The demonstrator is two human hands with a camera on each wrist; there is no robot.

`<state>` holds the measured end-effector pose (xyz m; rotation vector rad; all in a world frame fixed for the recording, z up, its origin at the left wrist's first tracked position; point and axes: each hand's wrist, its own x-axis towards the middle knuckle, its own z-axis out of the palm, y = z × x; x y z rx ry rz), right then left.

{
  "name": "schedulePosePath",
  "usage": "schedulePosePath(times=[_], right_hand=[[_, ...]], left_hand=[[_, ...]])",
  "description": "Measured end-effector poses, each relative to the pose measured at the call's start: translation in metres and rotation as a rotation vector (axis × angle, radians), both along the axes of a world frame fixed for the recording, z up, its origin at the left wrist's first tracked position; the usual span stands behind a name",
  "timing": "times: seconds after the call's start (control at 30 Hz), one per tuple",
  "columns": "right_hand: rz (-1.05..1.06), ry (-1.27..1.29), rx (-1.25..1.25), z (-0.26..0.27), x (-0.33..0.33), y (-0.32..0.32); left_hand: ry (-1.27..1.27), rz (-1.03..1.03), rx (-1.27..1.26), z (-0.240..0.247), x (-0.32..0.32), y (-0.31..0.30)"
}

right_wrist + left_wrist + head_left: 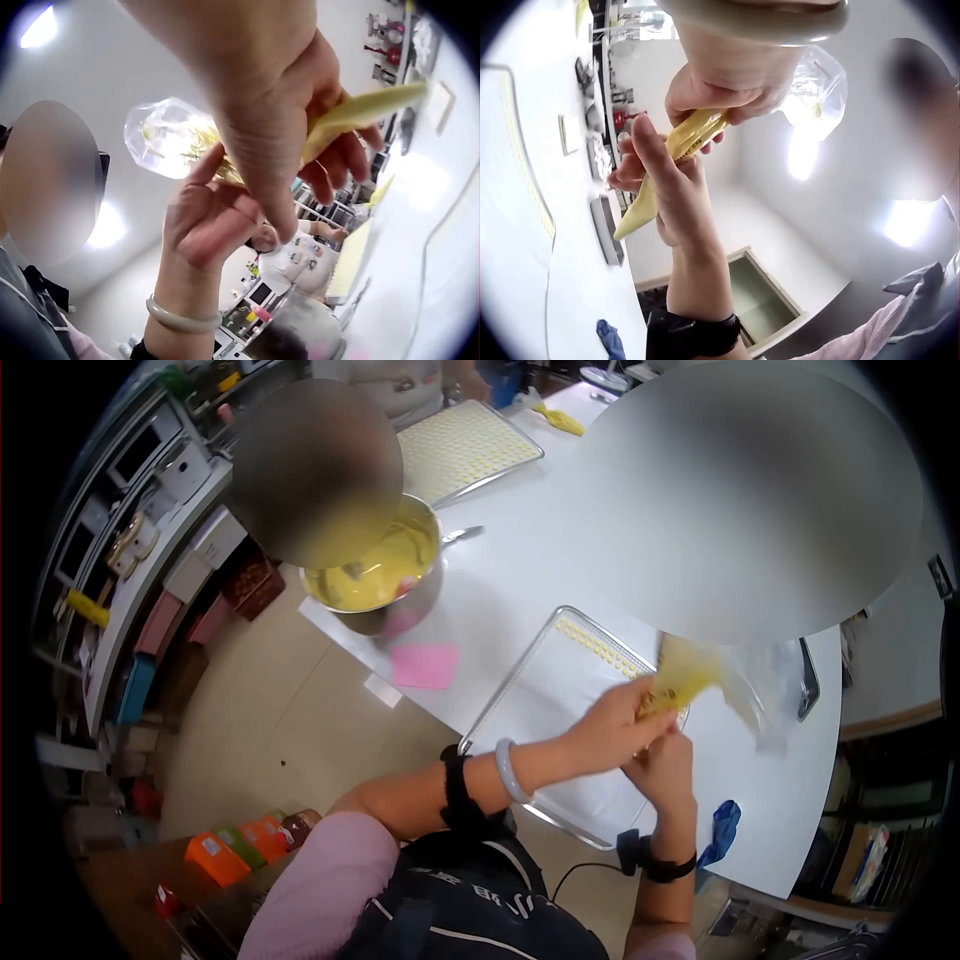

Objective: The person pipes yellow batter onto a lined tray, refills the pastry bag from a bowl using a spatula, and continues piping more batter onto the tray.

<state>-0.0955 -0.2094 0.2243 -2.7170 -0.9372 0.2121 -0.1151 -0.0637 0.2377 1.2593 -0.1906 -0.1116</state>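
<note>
A yellow-filled piping bag (pixel 688 682) is held above a paper-lined tray (pixel 550 705), which has short rows of small yellow dots at its far end. My left hand (pixel 608 732), with a pale bracelet, grips the bag's gathered middle; loose clear plastic (pixel 819 94) spreads beyond it. My right hand (pixel 665 765) holds the filled lower part, its fingers around the bag (pixel 360 111) and the thumb raised in the left wrist view. The pointed end (pixel 634 217) sticks out past the right hand (pixel 681 191). Both hands are close together, partly hiding the bag.
A metal bowl (pixel 425 585) of yellow batter stands at the table's left, near a pink sheet (pixel 424 666). Behind it lies a tray (pixel 470 450) full of yellow dots. A blue cloth (pixel 722 830) lies near the right edge. Another person (pixel 300 262) stands across the table.
</note>
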Motion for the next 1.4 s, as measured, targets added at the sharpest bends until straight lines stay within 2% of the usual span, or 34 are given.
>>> schedulePosePath(times=[0.07,0.13,0.2,0.23,0.3,0.33,0.4,0.43,0.5,0.53,0.57,0.6,0.73,0.8,0.87,0.9,0.93,1.0,1.03,1.1,1.13,1.2,1.23,1.27,1.33,1.37,1.4], right_hand=[[0.047,-0.164,0.353,0.037,-0.002,0.021],[0.190,-0.308,0.478,0.072,0.004,0.034],[0.133,-0.051,0.788,0.104,0.003,0.047],[0.170,0.231,1.062,0.116,0.006,0.056],[0.346,0.583,1.302,0.160,-0.004,0.081],[0.364,0.662,1.295,0.180,-0.007,0.094],[0.480,0.749,1.202,0.205,-0.002,0.120],[0.481,0.737,1.209,0.209,0.001,0.137],[0.397,0.877,1.390,0.213,0.004,0.172],[0.325,0.863,1.359,0.220,0.007,0.187],[0.283,0.747,1.318,0.221,0.012,0.206],[0.238,0.634,1.274,0.222,0.018,0.226],[0.112,0.623,1.258,0.233,0.048,0.290],[0.273,0.728,1.394,0.231,0.063,0.313],[0.378,0.721,1.344,0.227,0.082,0.312],[0.424,0.756,1.387,0.219,0.091,0.310],[0.717,0.615,1.312,0.210,0.097,0.316],[0.364,0.507,1.386,0.201,0.091,0.320],[0.337,0.518,1.381,0.194,0.093,0.326],[0.215,0.621,1.649,0.180,0.101,0.342],[0.204,0.618,1.647,0.181,0.103,0.345],[0.340,0.961,1.576,0.184,0.108,0.349],[0.298,0.685,1.421,0.180,0.111,0.349],[0.304,0.692,1.422,0.181,0.112,0.353],[0.184,0.814,1.283,0.190,0.109,0.367],[0.584,0.569,1.113,0.174,0.133,0.362],[0.451,0.816,1.256,0.186,0.120,0.371]], left_hand=[[-0.110,0.157,-0.114,0.026,-0.002,0.025],[-0.237,0.313,-0.122,0.055,-0.001,0.056],[-0.455,0.454,0.010,0.085,0.001,0.087],[-0.472,0.450,0.004,0.095,0.003,0.102],[-0.600,0.634,0.352,0.112,0.010,0.131],[-0.613,0.630,0.345,0.114,0.016,0.145],[-0.848,0.845,0.643,0.113,0.029,0.171],[-0.883,0.873,0.656,0.114,0.032,0.184],[-0.896,0.920,0.705,0.115,0.038,0.210],[-0.902,0.984,0.749,0.115,0.043,0.225],[-0.908,0.944,0.940,0.105,0.052,0.246],[-0.911,0.926,0.925,0.106,0.054,0.262],[-0.973,0.833,1.041,0.110,0.028,0.339],[-0.667,0.667,0.907,0.097,-0.001,0.387],[-0.258,0.692,0.476,0.065,-0.023,0.428],[-0.085,0.730,0.448,0.040,-0.036,0.446],[0.092,0.768,0.417,0.011,-0.048,0.459],[0.494,0.600,0.143,-0.040,-0.055,0.467],[0.516,0.585,0.140,-0.053,-0.055,0.464],[0.790,0.336,-0.251,-0.065,-0.050,0.453],[0.797,0.328,-0.252,-0.066,-0.047,0.451],[0.714,0.281,-0.292,-0.066,-0.044,0.446],[0.723,0.299,-0.270,-0.065,-0.043,0.443],[0.724,0.307,-0.269,-0.064,-0.043,0.439],[0.809,0.388,-0.283,-0.062,-0.041,0.434],[0.757,0.345,-0.306,-0.075,-0.044,0.437],[0.718,0.347,-0.286,-0.081,-0.042,0.442]])
